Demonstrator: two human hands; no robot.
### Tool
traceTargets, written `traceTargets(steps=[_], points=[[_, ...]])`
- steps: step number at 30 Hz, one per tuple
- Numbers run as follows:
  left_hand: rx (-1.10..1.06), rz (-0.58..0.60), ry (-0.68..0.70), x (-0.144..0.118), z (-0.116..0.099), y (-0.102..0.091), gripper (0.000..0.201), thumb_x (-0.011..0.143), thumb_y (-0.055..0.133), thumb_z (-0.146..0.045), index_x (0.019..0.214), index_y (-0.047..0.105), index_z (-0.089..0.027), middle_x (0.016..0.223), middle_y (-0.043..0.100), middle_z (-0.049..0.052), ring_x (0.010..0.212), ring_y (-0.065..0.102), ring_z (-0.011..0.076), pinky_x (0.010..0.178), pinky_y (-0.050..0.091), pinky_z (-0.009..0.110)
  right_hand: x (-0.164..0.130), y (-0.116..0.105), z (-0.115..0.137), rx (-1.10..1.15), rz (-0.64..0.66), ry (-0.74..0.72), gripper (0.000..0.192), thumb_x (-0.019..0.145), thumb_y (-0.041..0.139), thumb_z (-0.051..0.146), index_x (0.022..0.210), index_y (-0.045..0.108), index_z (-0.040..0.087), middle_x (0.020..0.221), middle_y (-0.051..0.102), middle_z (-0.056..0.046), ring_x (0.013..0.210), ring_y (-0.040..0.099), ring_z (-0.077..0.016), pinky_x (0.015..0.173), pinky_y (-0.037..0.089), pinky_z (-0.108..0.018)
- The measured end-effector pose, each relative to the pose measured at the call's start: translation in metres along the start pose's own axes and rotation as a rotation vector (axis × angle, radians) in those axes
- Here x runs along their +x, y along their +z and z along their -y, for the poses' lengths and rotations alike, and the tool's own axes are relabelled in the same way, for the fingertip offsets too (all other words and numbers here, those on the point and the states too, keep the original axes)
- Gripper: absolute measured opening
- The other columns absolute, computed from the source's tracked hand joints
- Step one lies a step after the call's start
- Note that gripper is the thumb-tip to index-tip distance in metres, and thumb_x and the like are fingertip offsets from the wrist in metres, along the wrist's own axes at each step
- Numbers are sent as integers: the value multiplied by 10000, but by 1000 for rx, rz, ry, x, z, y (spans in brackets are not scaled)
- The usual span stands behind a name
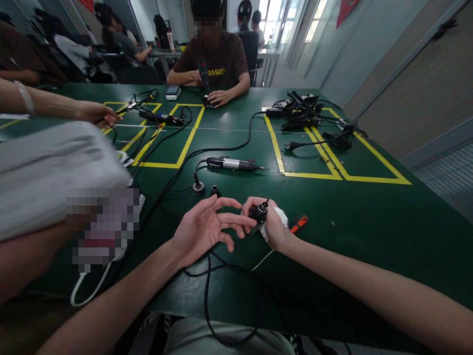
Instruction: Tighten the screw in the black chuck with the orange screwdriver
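Across a dark green table (369, 207) marked with yellow tape rectangles, in a bright workroom with other people seated around.

At nine o'clock, a co-worker's hand (98, 114) resting on a thin black tool. Nearer, at seven, a looping white cable (84, 291).

Just left of centre, the left hand (201, 229): palm up, fingers spread wide, gripping nothing, fingertips reaching to touch the right hand. Beyond it, towards twelve, two small black stubby pieces (198, 186) standing on the table, then a slim black-and-silver electric screwdriver (232, 163) lying on its side, well apart from both hands.

At centre, the right hand (271, 224): closed around a small black round metal fitting (259, 212), held just above the table with a crumpled white cloth (281, 217) tucked against the palm. Just behind, at two o'clock of that hand, an orange-and-black tool handle (300, 223).

Further off at one o'clock, a heap of black power adapters and cords (299, 111).

Probably best handled low over the table, fitting pinched firmly at its sides, cloth kept clear of its top, open hand cupped beneath against a drop.

By count: two hands at work, one fitting, one cloth, two stubby pieces, one nearby screwdriver.
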State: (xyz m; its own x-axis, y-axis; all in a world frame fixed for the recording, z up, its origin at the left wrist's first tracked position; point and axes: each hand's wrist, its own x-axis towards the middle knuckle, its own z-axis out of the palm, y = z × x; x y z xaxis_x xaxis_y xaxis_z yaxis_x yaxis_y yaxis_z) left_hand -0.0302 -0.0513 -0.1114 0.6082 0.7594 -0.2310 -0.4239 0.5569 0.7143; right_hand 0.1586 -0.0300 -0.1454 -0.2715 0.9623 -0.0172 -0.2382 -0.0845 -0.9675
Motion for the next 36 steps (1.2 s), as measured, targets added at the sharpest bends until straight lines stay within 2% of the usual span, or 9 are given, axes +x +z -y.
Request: traceTargets(steps=[3, 5, 12, 20, 25, 28, 32, 36], points=[[246, -143, 98, 3, 4, 2, 454, 867, 651, -591, 979, 590, -156, 854, 777, 98, 671, 672, 134, 539, 539, 196, 0, 1, 1, 34, 24, 10, 376, 809, 612, 480, 568, 654, 195, 468, 605, -15, 400, 533, -140, 429, 432, -244], [365, -202, 163, 4, 6, 2, 383, 873, 683, -519, 933, 584, -153, 781, 739, 54, 633, 631, 102, 547, 513, 178, 0, 1, 1, 61, 27, 25, 368, 798, 623, 481, 563, 647, 199, 467, 611, -19, 403, 539, -143, 430, 438, -246], [770, -286, 444, 3, 17, 4, 210, 824, 776, -255, 954, 658, -140, 821, 696, -1, 692, 600, 53, 625, 476, 145, 0, 2, 3, 53, 37, 2, 366, 821, 604, 461, 572, 655, 197, 480, 610, -8, 416, 532, -134, 453, 444, -242], [1119, -260, 750, 7, 28, 0, 110, 873, 737, -182, 970, 714, -135, 817, 699, 4, 664, 600, 49, 598, 486, 145, 2, 0, -1, 21, 30, -26, 374, 830, 600, 472, 579, 652, 200, 473, 597, -6, 424, 526, -137, 448, 436, -237], [1269, -230, 909, 15, 20, -5, 152, 964, 669, -165, 1078, 765, -139, 973, 752, 66, 842, 701, 87, 729, 567, 167, 5, -1, -7, 43, 49, -3, 375, 843, 583, 509, 608, 617, 219, 455, 581, 2, 438, 549, -161, 461, 453, -255], [1355, -158, 951, 17, 10, -9, 140, 960, 691, -178, 1046, 798, -155, 963, 768, 67, 859, 718, 103, 797, 589, 198, 4, -1, -9, 52, 58, 6, 386, 856, 576, 531, 631, 619, 220, 460, 594, -3, 447, 561, -173, 464, 460, -265], [1423, -53, 960, 17, -3, -11, 127, 963, 699, -217, 978, 810, -157, 912, 775, 61, 794, 713, 98, 755, 588, 191, 4, -1, -7, 76, 121, 53, 391, 843, 597, 546, 634, 622, 216, 457, 604, -7, 434, 548, -171, 451, 440, -263], [1441, 4, 938, 15, -11, -10, 144, 962, 701, -228, 965, 810, -134, 876, 783, 65, 769, 712, 95, 726, 566, 172, 5, 0, -3, 121, 222, 165, 399, 824, 620, 534, 596, 607, 206, 437, 582, -7, 422, 527, -164, 461, 423, -268]])
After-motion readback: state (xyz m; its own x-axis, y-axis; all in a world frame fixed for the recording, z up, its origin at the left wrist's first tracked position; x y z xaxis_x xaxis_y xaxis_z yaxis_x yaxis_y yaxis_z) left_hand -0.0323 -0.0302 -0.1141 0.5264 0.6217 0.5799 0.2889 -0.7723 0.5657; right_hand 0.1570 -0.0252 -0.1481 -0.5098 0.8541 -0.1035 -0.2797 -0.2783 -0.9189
